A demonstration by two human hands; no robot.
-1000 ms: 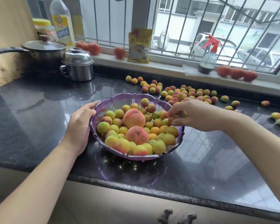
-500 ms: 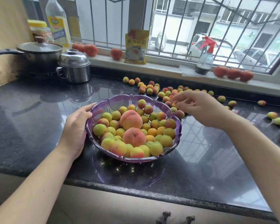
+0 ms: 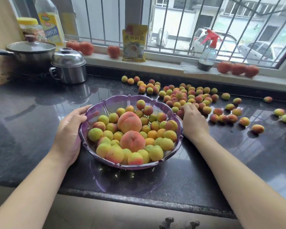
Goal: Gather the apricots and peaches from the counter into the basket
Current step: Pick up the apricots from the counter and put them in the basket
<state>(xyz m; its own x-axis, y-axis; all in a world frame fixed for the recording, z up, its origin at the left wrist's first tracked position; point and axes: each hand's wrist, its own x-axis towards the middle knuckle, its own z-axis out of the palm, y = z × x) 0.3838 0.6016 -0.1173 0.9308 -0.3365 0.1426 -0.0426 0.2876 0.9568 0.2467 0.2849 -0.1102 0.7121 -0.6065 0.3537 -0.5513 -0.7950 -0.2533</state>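
Fruit is already heaped in the purple basket at the near centre of the counter, two peaches lying on many apricots. A large scatter of apricots is left to the far right. The basket's left rim is cupped by the left hand with straight fingers, while the right hand is laid among the nearest loose fruit; whether anything is grasped cannot be told.

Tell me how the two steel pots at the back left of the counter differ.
The wide pan is broad and shallow; the small pot is narrower and taller. The wide pan has a flat glass lid with a dark knob and a long handle running off to the left; the small pot has a domed steel lid and a short loop handle on its side. Both are metal, lidded and standing upright.
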